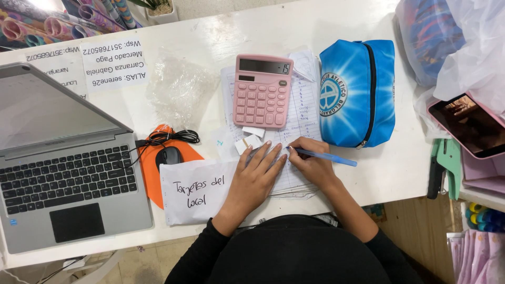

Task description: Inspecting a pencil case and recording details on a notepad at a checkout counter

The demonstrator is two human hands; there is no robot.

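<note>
your left hand (256,176) lies spread flat on the ruled paper sheet (304,113) while your right hand (311,160) pinches the slim blue pen (327,156); easing that pressure could let the sheet slide and smear the line.

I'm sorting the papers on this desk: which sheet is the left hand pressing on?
The lined sheet of handwritten figures under the pink calculator: the left hand lies flat on it, beside the white envelope.

The calculator (262,91) was pink, the pencil case (357,92) right of it tie-dyed blue and white, the pen (326,156) light blue, the mouse pad (152,173) orange, the laptop (63,173) silver with black keys.
</note>
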